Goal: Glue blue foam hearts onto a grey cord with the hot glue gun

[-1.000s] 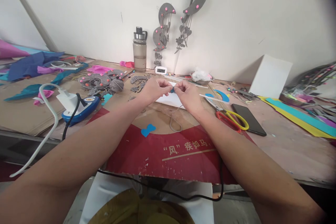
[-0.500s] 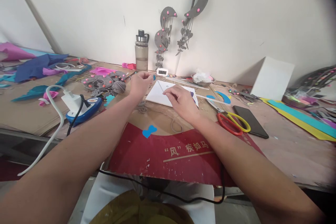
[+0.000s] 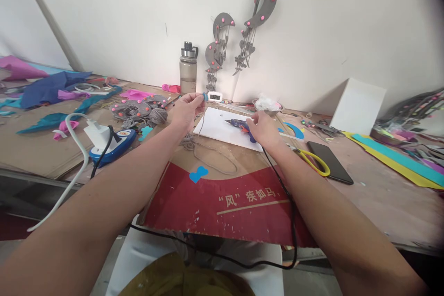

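In the head view my left hand (image 3: 189,110) pinches a small blue piece (image 3: 205,97) above the left edge of a white board (image 3: 218,132). Grey yarn (image 3: 222,169) hangs from this piece and runs in a loose loop over the cardboard. My right hand (image 3: 265,128) is closed at the back of a blue glue gun (image 3: 239,124), whose nozzle points left over the board. Its black cord drops beneath my right forearm. A blue cut-out shape (image 3: 198,174) lies nearer me on the red cardboard (image 3: 208,208).
Yellow-handled scissors (image 3: 314,162) and a black phone (image 3: 329,162) lie right of my right forearm. A bottle (image 3: 188,69) and small clock (image 3: 215,96) stand at the back. Grey moon ornaments (image 3: 222,23) hang on the wall. A blue power strip (image 3: 113,145) sits left.
My right hand has left the yarn and moved right to the glue gun, which now shows more. My left hand still holds the blue piece, with yarn now hanging down from it.
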A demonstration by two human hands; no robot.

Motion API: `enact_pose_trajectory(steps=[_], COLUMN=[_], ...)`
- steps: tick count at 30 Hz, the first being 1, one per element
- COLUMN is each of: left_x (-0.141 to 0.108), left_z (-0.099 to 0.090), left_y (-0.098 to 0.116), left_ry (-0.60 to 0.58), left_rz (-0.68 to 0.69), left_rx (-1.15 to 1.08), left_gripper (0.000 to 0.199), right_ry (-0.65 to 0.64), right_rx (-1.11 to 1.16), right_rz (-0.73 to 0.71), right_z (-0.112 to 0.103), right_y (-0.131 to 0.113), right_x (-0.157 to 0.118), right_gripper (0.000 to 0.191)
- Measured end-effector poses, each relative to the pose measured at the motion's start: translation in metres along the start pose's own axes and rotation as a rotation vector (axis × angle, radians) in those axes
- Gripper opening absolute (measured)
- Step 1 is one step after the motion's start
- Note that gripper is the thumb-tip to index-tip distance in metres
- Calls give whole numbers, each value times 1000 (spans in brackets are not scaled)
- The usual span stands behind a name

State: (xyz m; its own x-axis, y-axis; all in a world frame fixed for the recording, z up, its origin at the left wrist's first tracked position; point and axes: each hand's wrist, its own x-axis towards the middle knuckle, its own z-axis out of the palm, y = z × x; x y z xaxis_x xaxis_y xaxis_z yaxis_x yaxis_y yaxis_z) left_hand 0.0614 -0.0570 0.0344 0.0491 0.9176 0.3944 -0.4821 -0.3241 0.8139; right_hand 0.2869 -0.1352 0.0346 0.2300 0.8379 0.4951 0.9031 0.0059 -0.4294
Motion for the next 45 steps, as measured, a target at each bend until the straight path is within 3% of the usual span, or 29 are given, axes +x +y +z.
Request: enact_pose_trajectory(steps=[4,8,20,24,27,31,36,41,45], left_x=[-4,-8,-11,-14,-15,-14,-15,-15,-14], left_z=[6,11,5,8,10,10,10,10,9], left_y=[2,4,-14,-14,-14,-14,-11,-9,-9], left_ry=[17,20,17,30,57,80,108,94,118], left_rz=[-18,-36,-316,-352,-350,-332,-321,-314,-325], left_rx=[7,1,-90,-57,-84,-134,-152,-126,-39], left_gripper=[14,15,16,16,13,8,8,9,13], right_ry=[-226,-300,-229,-184,-95,-32,-47,-187,-171], right_rx=[-231,-265,-136,66,201,438,740,787,685], right_rz=[99,130,273,327,261,91,23,-94,-184], right_z=[15,19,6,7,10,12,10,7,4], right_y=[21,25,8,8,8,2,-17,-31,-34], right_x=[5,8,7,7,9,7,-2,-13,-18], right_gripper=[30,26,19,25,33,26,24,36,39])
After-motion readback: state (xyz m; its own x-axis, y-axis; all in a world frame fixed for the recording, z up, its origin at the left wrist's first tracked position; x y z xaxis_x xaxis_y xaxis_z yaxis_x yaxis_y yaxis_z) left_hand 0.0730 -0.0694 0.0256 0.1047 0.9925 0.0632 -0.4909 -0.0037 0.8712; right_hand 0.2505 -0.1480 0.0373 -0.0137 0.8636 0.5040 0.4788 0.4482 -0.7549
